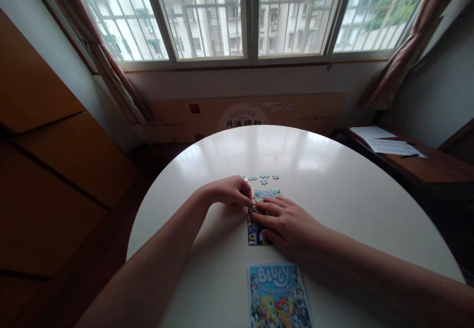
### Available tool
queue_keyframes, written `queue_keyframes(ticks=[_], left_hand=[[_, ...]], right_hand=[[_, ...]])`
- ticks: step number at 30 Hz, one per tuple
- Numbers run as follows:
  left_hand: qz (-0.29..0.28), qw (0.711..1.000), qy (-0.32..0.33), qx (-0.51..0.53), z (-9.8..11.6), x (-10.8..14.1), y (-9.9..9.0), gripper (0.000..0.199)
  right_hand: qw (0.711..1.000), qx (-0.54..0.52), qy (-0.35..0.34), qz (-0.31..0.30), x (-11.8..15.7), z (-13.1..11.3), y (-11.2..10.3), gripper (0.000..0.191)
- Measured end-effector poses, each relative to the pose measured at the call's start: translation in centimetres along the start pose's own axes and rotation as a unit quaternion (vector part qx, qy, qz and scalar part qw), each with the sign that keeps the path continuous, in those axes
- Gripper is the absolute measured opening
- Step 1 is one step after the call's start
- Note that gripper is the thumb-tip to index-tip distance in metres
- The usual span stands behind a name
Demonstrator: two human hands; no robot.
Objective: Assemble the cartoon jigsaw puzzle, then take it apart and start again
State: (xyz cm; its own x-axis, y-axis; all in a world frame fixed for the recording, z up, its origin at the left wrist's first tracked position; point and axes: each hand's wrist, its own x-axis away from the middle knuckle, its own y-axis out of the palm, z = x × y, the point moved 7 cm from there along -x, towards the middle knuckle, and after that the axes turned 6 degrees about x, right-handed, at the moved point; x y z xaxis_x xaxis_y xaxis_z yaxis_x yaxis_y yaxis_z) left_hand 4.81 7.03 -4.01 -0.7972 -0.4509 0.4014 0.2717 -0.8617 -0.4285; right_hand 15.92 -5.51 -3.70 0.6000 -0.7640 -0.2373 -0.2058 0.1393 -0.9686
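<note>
"So, where is the jigsaw puzzle (255, 236)?"

"It lies, partly built, on the round white table (344, 184). The right hand (292, 222) rests flat over its right side with the fingers spread, therefore much of the picture there is hidden."

"And the left hand (237, 190)?"

"It is bent at the left edge of the puzzle, thumb and fingertips close together. Whether they pinch a piece, I cannot tell; the place is too small and dark."

"Are some pieces loose?"

"Yes, a few loose puzzle pieces (264, 176) lie just beyond the puzzle. Their print is too small to make out."

"What else is around it?"

"Nearer than the puzzle there is a Bluey picture sheet (279, 293), cut off at the bottom. Far beyond the puzzle, the table hides the lower part of a panel with Chinese characters (314, 105), under a barred window (292, 17). Well to the right of the puzzle, papers (392, 146) lie on a brown desk (437, 160), their writing unreadable."
</note>
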Motion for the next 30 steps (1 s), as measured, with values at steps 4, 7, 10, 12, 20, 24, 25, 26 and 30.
queue_keyframes(ticks=[4, 7, 10, 12, 20, 24, 25, 26, 30], left_hand=[[-0.005, 1.000, 0.016, -0.026, 0.6, 0.3, 0.2, 0.025], [-0.004, 0.999, 0.025, -0.042, 1.0, 0.4, 0.3, 0.023], [-0.005, 0.998, 0.031, -0.056, 1.3, 0.5, 0.4, 0.021], [-0.010, 0.998, 0.033, -0.059, 1.3, 0.5, 0.5, 0.020], [-0.018, 0.997, 0.040, -0.062, 1.1, 0.4, 0.5, 0.023], [0.001, 0.993, 0.021, -0.113, 1.6, 0.8, 0.5, 0.023], [0.008, 0.991, 0.017, -0.135, 1.8, 0.9, 0.5, 0.022], [0.013, 0.988, 0.015, -0.155, 2.0, 1.0, 0.6, 0.021], [0.008, 0.984, 0.016, -0.175, 2.2, 1.0, 0.9, 0.019]], right_hand=[[1.000, 0.000, 0.001, -0.006, 0.0, 0.0, 0.2, 0.045], [1.000, 0.002, 0.000, -0.006, 0.0, 0.0, 0.3, 0.045], [1.000, -0.001, 0.002, -0.002, 0.0, 0.0, 0.0, 0.044], [1.000, -0.004, 0.004, 0.000, 0.0, -0.1, -0.1, 0.044], [1.000, -0.012, 0.005, 0.002, 0.0, 0.0, 0.0, 0.045], [1.000, -0.003, 0.006, 0.002, 0.0, 0.1, 0.0, 0.044], [1.000, -0.001, 0.005, 0.001, 0.0, 0.0, -0.1, 0.044], [1.000, 0.001, 0.003, 0.000, 0.0, 0.0, -0.1, 0.044], [1.000, 0.000, 0.001, 0.001, 0.0, 0.0, -0.1, 0.044]])
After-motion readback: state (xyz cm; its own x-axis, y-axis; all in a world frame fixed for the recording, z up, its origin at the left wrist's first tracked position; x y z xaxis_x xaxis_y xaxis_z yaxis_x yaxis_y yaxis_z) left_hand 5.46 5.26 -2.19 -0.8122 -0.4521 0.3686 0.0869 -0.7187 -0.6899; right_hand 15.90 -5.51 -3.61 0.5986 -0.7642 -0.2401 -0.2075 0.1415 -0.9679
